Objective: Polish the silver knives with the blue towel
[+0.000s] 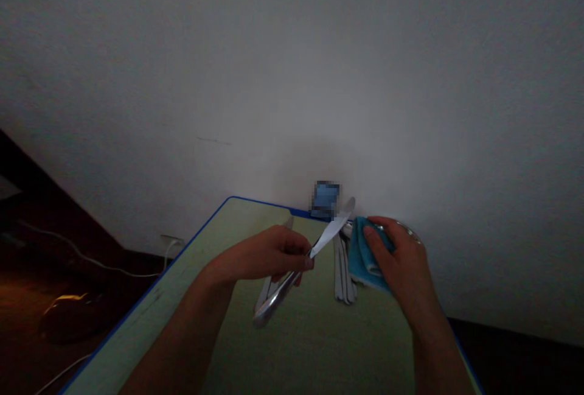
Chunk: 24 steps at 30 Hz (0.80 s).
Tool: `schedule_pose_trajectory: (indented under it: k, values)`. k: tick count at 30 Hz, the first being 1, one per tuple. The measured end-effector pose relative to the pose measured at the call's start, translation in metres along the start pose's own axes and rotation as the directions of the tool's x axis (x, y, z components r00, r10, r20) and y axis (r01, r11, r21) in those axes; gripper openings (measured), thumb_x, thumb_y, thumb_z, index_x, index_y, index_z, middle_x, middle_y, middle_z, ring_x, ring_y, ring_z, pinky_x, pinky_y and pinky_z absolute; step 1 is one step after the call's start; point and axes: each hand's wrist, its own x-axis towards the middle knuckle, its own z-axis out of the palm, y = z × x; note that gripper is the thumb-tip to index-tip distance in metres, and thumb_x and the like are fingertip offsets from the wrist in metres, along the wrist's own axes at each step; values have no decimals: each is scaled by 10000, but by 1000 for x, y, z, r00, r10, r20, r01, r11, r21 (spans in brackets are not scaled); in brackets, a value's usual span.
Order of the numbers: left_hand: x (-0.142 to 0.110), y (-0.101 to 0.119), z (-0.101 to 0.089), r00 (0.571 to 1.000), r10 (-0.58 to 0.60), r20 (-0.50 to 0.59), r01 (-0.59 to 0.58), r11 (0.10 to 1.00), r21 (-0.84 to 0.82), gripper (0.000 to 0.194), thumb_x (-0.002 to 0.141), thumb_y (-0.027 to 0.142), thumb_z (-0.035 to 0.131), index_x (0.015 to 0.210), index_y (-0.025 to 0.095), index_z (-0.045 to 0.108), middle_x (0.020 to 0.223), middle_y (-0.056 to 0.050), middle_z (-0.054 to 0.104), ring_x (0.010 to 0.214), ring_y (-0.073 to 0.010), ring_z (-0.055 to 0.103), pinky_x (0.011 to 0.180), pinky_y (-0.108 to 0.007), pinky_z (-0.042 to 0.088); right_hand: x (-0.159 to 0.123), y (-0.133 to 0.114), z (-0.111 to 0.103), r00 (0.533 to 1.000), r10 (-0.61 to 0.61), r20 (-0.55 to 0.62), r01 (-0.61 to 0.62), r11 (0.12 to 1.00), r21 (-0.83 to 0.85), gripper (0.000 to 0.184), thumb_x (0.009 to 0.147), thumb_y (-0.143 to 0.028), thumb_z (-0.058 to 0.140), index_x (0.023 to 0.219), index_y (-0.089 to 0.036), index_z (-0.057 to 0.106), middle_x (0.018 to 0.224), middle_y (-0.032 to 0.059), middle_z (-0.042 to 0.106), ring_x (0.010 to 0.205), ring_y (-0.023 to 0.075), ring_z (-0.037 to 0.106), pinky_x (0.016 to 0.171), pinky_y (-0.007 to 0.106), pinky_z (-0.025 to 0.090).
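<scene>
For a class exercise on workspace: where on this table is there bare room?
Bare tabletop lies between the forearms, nearer than the cutlery pile, and far left, between the blue edge and left hand. Crowded: far centre to right, with held knife, blue cloth and right hand.

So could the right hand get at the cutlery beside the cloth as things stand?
Probably, if it frees itself first: the right hand looks close, but it holds the cloth, which sits between. The cutlery's near ends look uncovered.
</scene>
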Motion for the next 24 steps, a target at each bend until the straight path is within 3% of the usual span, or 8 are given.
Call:
schedule_pose_trajectory:
  k: [13, 24]
  values:
    - [14, 5, 11, 997, 73, -24, -75, 994, -84, 291, 828, 416, 552, 739, 142, 586, 617, 16, 597, 475, -64, 465, 467, -188, 341, -2, -13, 6, 931, -18, 365, -116, 933, 342, 301, 846, -423, 541, 1039, -233, 669, 976, 50, 718, 849, 219, 667, 739, 360, 516]
    - [13, 3, 10, 998, 61, -27, -63, 995, -75, 266, 831, 385, 554, 733, 140, 588, 617, 21, 583, 477, -59, 455, 465, -183, 344, -3, -16, 0, 898, 31, 440, -265, 834, 483, 306, 828, -436, 573, 1040, -237, 671, 979, 36, 715, 864, 205, 663, 765, 357, 514]
